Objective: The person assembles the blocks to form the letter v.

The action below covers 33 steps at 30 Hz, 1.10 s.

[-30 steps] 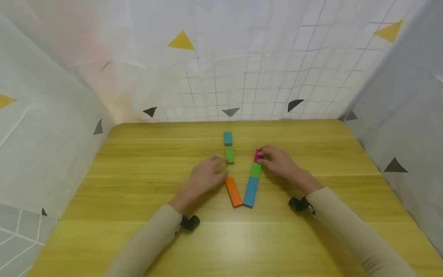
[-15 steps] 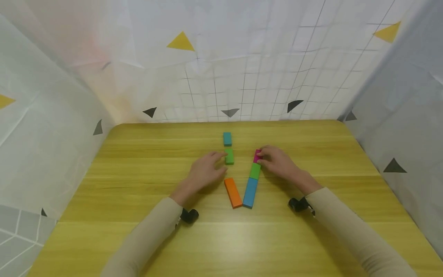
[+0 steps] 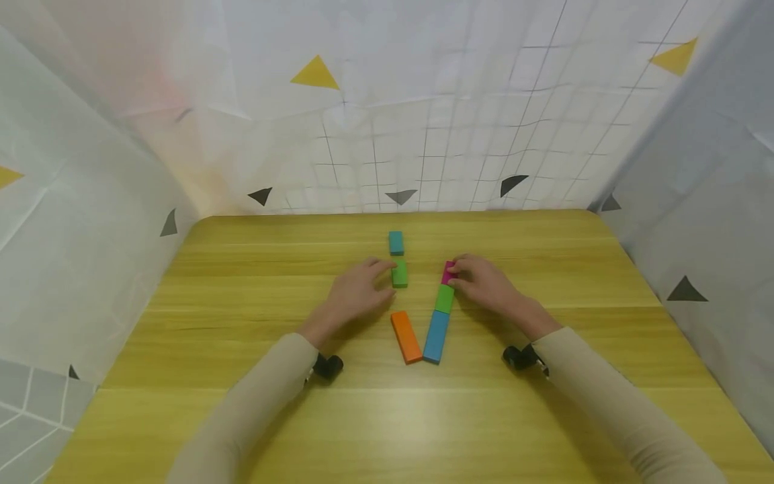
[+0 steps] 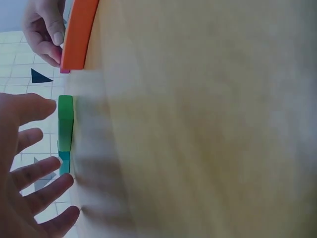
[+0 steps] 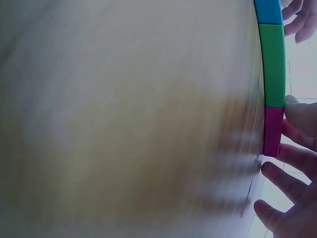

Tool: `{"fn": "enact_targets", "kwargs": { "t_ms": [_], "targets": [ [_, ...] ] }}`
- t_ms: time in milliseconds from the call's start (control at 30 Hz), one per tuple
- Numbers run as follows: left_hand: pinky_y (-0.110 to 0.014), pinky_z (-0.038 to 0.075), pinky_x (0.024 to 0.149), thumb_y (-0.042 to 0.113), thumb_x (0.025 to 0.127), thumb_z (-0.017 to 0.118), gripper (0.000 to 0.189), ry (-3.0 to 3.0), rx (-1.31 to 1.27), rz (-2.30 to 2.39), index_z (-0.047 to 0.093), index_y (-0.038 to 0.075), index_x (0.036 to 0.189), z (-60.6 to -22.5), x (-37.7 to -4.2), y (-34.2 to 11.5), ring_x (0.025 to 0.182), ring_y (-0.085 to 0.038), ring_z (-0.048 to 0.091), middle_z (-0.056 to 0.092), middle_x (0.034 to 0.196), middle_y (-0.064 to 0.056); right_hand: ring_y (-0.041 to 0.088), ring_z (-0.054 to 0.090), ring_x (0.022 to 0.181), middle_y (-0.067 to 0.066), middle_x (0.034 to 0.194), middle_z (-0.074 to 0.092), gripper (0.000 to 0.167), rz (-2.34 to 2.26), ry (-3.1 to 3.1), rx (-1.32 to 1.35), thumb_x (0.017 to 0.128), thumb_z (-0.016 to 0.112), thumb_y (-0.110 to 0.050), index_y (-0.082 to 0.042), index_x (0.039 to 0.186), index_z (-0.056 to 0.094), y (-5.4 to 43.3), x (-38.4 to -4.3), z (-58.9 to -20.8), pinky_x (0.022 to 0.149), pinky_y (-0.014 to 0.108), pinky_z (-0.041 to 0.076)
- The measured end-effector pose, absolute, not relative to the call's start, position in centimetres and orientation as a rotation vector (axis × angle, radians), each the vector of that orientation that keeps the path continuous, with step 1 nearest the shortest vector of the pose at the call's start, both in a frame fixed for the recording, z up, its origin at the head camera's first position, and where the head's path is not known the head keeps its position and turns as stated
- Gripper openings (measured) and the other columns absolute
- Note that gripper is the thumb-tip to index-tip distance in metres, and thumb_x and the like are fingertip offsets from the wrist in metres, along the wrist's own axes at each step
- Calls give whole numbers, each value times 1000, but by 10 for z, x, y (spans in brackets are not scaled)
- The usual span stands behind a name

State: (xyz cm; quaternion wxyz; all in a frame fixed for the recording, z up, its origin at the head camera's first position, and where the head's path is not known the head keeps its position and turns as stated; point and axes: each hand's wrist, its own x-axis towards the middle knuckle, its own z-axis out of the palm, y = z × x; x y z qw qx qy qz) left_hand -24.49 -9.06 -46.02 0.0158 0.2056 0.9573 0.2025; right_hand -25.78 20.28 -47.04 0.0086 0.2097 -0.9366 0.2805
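My left hand reaches around a light green block, its fingers spread and the index fingertip over the block's far end. In the left wrist view, the thumb is apart from the green block. My right hand pinches a magenta block between thumb and fingers, on the table. That block meets the end of a second green block, which joins a longer blue block in one slanting row. An orange block touches or nearly touches the blue block's near end, forming a V.
A teal block lies just beyond the left green block. The wooden table is bordered by white sheet walls at the back and both sides. Black wrist cameras sit under both sleeves.
My left hand has moved slightly away from me, from beside the orange block's far end to around the light green block. The right hand and the blocks stay in place.
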Motion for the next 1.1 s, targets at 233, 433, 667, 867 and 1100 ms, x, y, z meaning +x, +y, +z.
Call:
{"fn": "enact_targets", "kwargs": {
  "t_ms": [233,433,667,867,1100],
  "targets": [
    [-45,52,98,42,89,63,56,2968,654,632,50,35,143,-458,-248,-90,126,-22,56,54,142,3,35,62,116,17,124,66,26,870,-2908,677,92,70,-18,-3,112,73,203,-256,-468,103,52,48],
    [-47,50,101,42,89,65,58,2960,664,645,49,34,144,-457,-252,-87,128,-24,55,53,143,1,33,61,117,16,125,66,25,883,-2913,667,92,70,-20,-4,111,73,203,-256,-468,104,51,48],
    [-47,50,101,41,87,65,61,2959,679,634,49,33,145,-458,-257,-86,129,-23,53,51,145,1,32,63,112,14,121,67,23,888,-2906,668,92,70,-19,-5,110,74,203,-256,-470,101,51,49],
    [-47,47,106,43,88,64,60,2938,715,619,50,30,145,-460,-261,-85,133,-23,50,49,148,1,30,63,110,13,120,68,23,885,-2908,665,92,71,-20,-5,110,74,204,-256,-471,100,49,50],
    [-46,44,109,44,88,63,58,2920,724,600,52,31,143,-460,-265,-84,136,-24,47,46,151,1,32,62,112,14,121,67,24,876,-2913,654,92,70,-21,-6,111,74,204,-257,-470,101,50,49]
  ]
}}
